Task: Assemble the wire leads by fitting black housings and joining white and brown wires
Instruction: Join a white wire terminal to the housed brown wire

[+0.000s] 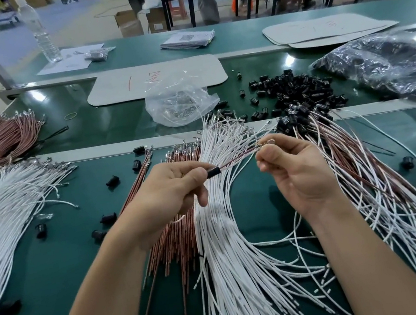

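The black housing (212, 172) sits pinched between thumb and forefinger of the left hand (176, 187). From its mouth a brown-and-white wire pair (237, 158) runs across to the right hand (296, 170), whose fingertips are pressed together on the pair's far end, where small metal terminals glint.

The likeliest fault is a poor seat. If the right hand pulls while the left pinch is light, the housing may slide along the wires or a terminal may back out. Whether the terminals are locked inside cannot be told from this view. Directly under both grips lies the loose white wire bundle (222, 236), with the brown wire bundle (161, 246) just left of it. The held pair hangs close above them and could snag a stray end or drag a neighbour along. To the right of the right hand, the pile of finished leads (367, 173) could tangle with a carelessly dropped lead.

Beyond the grips, spare housings (299, 88) lie scattered. A grey card (156, 79) bears red handwritten marks, perhaps "NN" beside a stroke, though this is uncertain. No brand is legible.
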Tool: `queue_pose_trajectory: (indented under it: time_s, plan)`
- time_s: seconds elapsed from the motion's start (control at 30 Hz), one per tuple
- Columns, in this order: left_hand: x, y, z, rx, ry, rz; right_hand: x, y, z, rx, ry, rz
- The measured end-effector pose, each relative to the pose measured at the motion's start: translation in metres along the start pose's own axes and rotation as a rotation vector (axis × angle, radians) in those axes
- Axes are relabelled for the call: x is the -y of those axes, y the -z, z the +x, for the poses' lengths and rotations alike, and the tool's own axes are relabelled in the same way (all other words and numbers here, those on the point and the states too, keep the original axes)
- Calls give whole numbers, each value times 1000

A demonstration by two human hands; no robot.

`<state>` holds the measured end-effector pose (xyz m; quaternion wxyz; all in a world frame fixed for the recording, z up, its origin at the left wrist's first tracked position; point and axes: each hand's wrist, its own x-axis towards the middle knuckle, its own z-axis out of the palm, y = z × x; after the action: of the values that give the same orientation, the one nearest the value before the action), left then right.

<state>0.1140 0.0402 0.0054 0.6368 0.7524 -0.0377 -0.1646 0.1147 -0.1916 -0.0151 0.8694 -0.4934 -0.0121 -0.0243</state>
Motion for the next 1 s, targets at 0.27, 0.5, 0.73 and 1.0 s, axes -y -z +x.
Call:
queue_pose_trajectory:
  time_s: [0.27,0.5,0.73,1.0]
  plan:
    - [4,-2,3,-200,-12,80,0,-6,-3,32,9,-75]
    - [0,-12,3,-236,-41,-16,-1,-6,-1,10,15,15]
    - [3,-9,6,-262,-152,252,-1,-2,1,-38,34,6]
    - [2,-13,5,-232,-151,194,-2,0,4,-93,9,60]
